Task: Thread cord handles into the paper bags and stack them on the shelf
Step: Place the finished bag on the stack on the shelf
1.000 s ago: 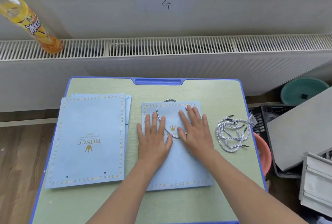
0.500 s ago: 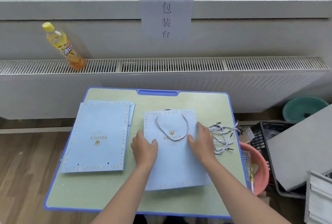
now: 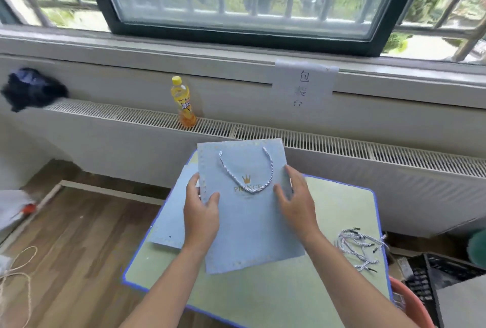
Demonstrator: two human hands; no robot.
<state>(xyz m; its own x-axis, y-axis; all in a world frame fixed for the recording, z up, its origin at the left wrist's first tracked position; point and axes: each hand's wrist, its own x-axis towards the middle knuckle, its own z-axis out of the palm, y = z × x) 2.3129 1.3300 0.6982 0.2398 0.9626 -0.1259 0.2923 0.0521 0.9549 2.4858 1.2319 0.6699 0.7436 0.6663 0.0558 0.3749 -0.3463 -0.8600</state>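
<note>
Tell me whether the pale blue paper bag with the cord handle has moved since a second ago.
Yes. The pale blue paper bag has been lifted off the green desk, its top edge now overlapping the white radiator grille.

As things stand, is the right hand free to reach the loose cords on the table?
Probably not yet: the right hand grips the threaded paper bag together with the left hand. The loose cords lie uncovered on the table to its right, so the way is free once it lets go.
</note>
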